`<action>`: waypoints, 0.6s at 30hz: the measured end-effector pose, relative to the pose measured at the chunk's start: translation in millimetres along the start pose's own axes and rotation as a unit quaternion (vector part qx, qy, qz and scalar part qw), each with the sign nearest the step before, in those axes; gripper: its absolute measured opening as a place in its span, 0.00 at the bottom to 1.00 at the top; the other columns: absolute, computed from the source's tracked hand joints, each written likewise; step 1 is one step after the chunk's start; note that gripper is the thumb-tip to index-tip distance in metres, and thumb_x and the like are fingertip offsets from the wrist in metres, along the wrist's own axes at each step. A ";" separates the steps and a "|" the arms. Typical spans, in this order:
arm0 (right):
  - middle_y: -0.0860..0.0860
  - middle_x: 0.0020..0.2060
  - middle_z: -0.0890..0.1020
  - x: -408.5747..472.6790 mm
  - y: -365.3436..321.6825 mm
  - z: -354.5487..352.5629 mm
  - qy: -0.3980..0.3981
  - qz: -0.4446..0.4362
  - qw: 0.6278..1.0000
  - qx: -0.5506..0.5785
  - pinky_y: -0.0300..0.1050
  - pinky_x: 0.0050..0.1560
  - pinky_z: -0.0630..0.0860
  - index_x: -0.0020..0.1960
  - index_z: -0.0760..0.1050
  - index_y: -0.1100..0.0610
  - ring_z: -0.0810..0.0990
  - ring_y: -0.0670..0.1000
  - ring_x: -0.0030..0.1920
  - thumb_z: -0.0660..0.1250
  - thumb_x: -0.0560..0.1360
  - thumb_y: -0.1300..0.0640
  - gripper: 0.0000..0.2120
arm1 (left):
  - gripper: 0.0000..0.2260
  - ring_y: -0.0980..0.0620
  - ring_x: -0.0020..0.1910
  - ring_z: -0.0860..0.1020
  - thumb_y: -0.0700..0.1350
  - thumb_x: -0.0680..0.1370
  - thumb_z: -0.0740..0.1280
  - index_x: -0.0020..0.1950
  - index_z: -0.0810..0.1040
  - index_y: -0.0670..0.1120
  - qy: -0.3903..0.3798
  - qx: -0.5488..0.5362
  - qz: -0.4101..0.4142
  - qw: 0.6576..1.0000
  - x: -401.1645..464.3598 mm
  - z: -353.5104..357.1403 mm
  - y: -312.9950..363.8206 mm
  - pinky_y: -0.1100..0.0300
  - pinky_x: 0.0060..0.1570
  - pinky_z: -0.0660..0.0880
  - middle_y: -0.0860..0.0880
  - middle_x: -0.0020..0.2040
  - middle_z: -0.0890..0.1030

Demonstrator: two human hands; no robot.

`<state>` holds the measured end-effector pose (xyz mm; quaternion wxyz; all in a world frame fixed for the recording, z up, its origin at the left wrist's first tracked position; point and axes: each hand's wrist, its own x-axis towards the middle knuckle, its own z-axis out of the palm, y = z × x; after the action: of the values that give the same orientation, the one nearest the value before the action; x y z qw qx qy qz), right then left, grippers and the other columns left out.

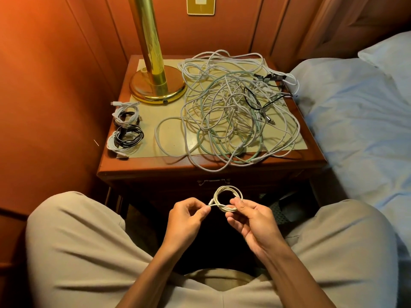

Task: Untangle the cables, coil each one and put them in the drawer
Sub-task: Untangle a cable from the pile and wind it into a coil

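Observation:
Between my knees I hold a small white cable coil (pixel 224 192). My right hand (pixel 249 218) grips the coil at its lower right, and my left hand (pixel 186 215) pinches the cable's loose end beside the coil. A large tangle of white, pale green and black cables (pixel 233 112) covers the right half of the nightstand top (pixel 171 123). Several coiled black and white cables (pixel 125 127) lie at its left edge. The drawer is shut, with its metal handle (pixel 213 181) just above the coil.
A brass lamp (pixel 155 83) stands at the back left of the nightstand. A bed with pale blue sheets (pixel 360 121) lies to the right, and a wood-panelled wall (pixel 44 85) to the left. My legs in beige trousers fill the foreground.

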<state>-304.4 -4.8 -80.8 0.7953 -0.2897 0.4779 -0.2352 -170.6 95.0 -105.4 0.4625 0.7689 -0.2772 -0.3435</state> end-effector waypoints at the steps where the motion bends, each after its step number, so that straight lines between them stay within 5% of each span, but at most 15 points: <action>1: 0.58 0.35 0.84 -0.7 2.4 0.6 -0.005 -0.002 1.000 -0.010 0.39 0.32 0.80 0.48 0.80 0.68 0.82 0.51 0.34 0.66 0.78 0.65 0.06 | 0.05 0.61 0.38 0.80 0.45 0.76 0.73 0.40 0.83 0.51 0.020 0.011 -0.001 1.000 0.0 -0.1 -1.5 0.67 0.40 0.73 0.55 0.37 0.84; 5: 0.61 0.38 0.84 -1.5 11.4 1.4 -0.027 -0.045 0.995 -0.085 0.40 0.35 0.81 0.43 0.83 0.64 0.83 0.53 0.36 0.67 0.78 0.62 0.09 | 0.03 0.61 0.38 0.81 0.46 0.71 0.78 0.41 0.85 0.50 0.083 0.015 -0.034 0.996 -0.1 -4.3 -3.6 0.67 0.40 0.75 0.53 0.36 0.84; 9: 0.60 0.39 0.85 -1.5 18.1 4.7 -0.037 -0.072 0.989 -0.124 0.40 0.37 0.81 0.46 0.83 0.66 0.83 0.54 0.38 0.67 0.79 0.61 0.09 | 0.06 0.55 0.39 0.82 0.41 0.77 0.71 0.42 0.86 0.45 -0.006 -0.088 -0.078 0.993 -3.3 -4.3 -0.5 0.60 0.43 0.76 0.45 0.37 0.85; 13: 0.61 0.40 0.85 -3.9 23.2 6.8 -0.039 -0.065 0.986 -0.151 0.39 0.37 0.81 0.48 0.83 0.65 0.84 0.53 0.38 0.66 0.80 0.60 0.10 | 0.12 0.54 0.42 0.83 0.34 0.78 0.64 0.45 0.86 0.43 -0.063 -0.111 -0.094 0.987 -5.3 0.3 6.9 0.66 0.41 0.75 0.45 0.42 0.86; 18: 0.60 0.38 0.85 -2.0 26.7 6.1 0.012 -0.106 0.982 -0.159 0.40 0.36 0.80 0.45 0.82 0.66 0.83 0.52 0.36 0.67 0.79 0.61 0.10 | 0.14 0.50 0.36 0.79 0.44 0.78 0.62 0.43 0.85 0.40 -0.053 -0.158 -0.151 0.974 -3.3 4.9 9.1 0.60 0.38 0.72 0.41 0.41 0.85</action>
<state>-297.2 17.2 -95.6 0.7042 -0.4582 0.4852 -0.2426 -177.4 91.1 -97.9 0.5056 0.6996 -0.1241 -0.4895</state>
